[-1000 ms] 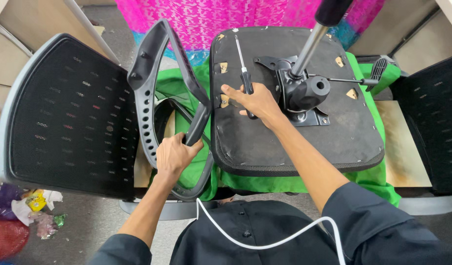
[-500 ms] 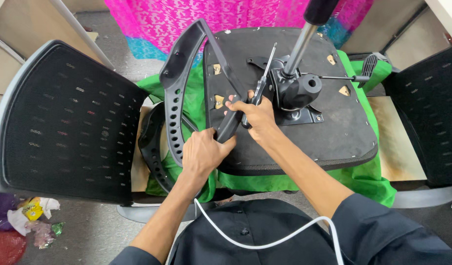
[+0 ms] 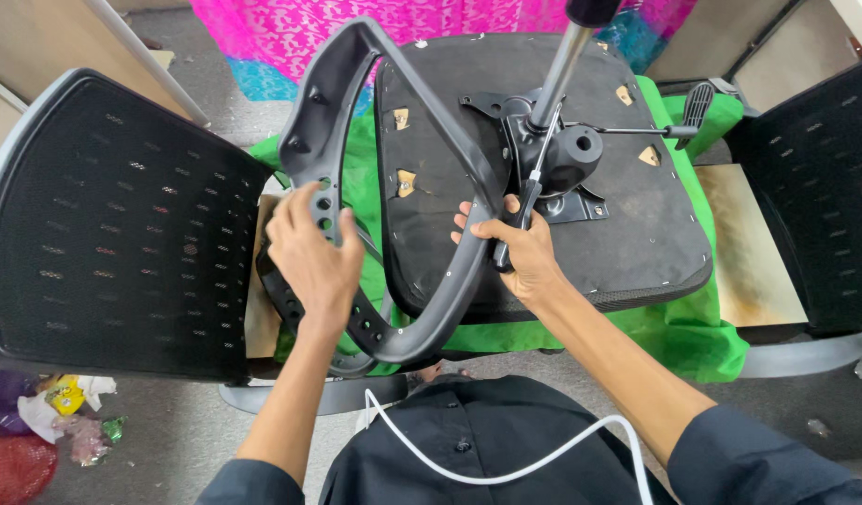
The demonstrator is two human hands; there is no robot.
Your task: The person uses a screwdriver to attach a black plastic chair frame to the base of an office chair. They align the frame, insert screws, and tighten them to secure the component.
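Left hand (image 3: 309,257) clamped on grey armrest frame (image 3: 394,187), right hand (image 3: 520,252) gripping screwdriver (image 3: 534,187) and frame together, steadying it against upturned seat base (image 3: 543,224) for alignment.

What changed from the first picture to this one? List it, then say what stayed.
The left hand lifted the grey armrest frame off the green cloth and swung it over the upturned seat base. The right hand left the seat's underside, picked up the screwdriver, and now steadies the frame too. The seat base, gas cylinder and mesh backrests stayed put.
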